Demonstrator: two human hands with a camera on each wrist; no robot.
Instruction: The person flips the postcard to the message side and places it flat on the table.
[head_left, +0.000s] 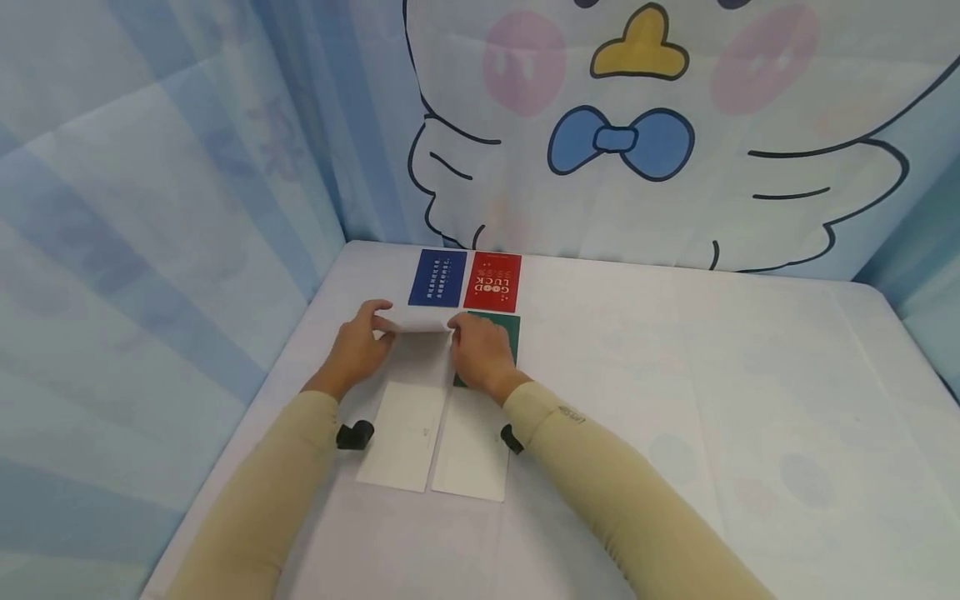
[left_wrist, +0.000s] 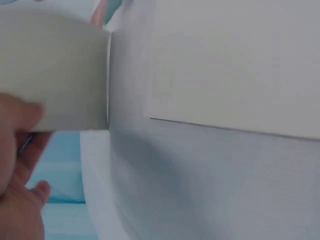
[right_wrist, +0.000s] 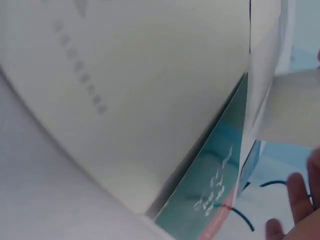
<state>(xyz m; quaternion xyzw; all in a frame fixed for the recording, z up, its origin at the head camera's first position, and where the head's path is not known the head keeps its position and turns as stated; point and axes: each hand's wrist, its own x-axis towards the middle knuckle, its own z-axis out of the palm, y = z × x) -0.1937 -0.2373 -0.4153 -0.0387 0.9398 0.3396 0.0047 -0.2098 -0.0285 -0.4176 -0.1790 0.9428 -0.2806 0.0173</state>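
Note:
Both hands hold a card (head_left: 416,321) by its two ends, its plain white side tilted up toward me. My left hand (head_left: 358,346) pinches the left end, thumb on the white face (left_wrist: 60,75) in the left wrist view. At the right end, my right hand (head_left: 483,350) grips the corner, and its fingers overlap a green card (head_left: 512,329) lying below. Beyond the held card lie a blue card (head_left: 438,279) with white writing and a red card (head_left: 492,282) reading "GOOD LUCK". Nearer me, two white cards (head_left: 405,433) (head_left: 472,442) lie side by side.
The cards lie on the left part of a white-covered table (head_left: 675,417). Behind it hangs a cloth backdrop (head_left: 510,192) with a cartoon bird, and a striped blue curtain (head_left: 150,250) runs along the left. Black wrist straps (head_left: 356,435) show below both sleeves.

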